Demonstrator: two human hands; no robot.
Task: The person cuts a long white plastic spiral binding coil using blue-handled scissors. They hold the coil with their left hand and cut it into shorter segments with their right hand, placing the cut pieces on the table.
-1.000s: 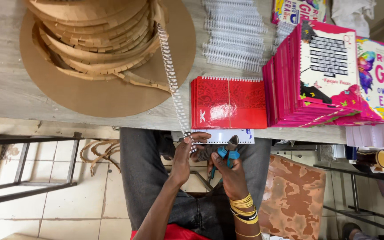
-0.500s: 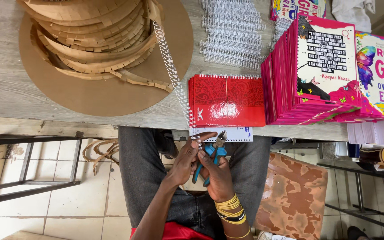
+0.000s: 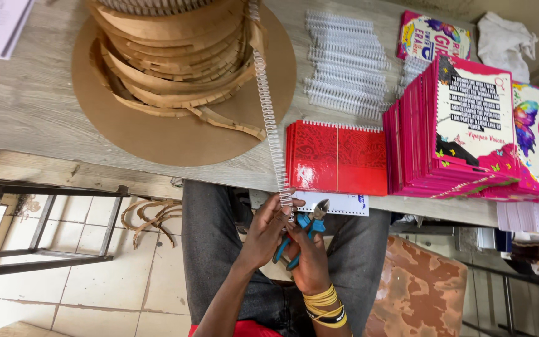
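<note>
My left hand (image 3: 263,232) pinches the lower end of a long white wire binding strip (image 3: 269,118) that runs down from a big cardboard spool (image 3: 179,75) on the table. Beside it, my right hand (image 3: 307,256) grips blue-handled cutting pliers (image 3: 304,229), their jaws close to the strip's end at the table edge. Both hands sit over my lap, below a red spiral-bound notebook (image 3: 338,157).
Cut white binding combs (image 3: 344,62) lie in rows at the back of the wooden table (image 3: 26,100). A tall stack of pink booklets (image 3: 450,131) stands at the right. A metal frame (image 3: 45,231) is on the tiled floor at left, a brown stool (image 3: 419,287) at right.
My hands have moved left and together. The pliers now sit close to the end of the wire strip, which my left hand has taken hold of.
</note>
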